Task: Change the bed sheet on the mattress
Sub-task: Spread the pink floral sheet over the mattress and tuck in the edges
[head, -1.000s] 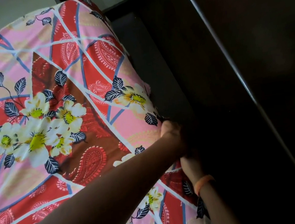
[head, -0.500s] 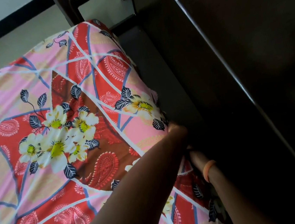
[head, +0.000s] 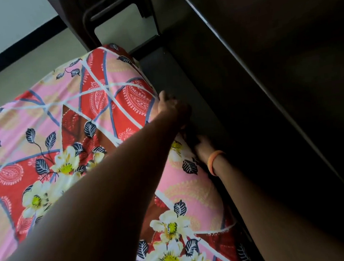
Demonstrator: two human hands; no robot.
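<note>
Both hands [head: 169,107] [head: 201,146] have shifted farther along the sheet [head: 103,99] edge

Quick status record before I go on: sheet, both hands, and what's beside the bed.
sheet: floral sheet, pink and red, spread over the mattress top and its right edge
left hand: left hand at the sheet's right edge, fingers over the side; grip not clear
right hand: right hand, orange wristband, low in the dark gap beside the mattress; fingers hidden
beside bed: dark panel on the right
</note>
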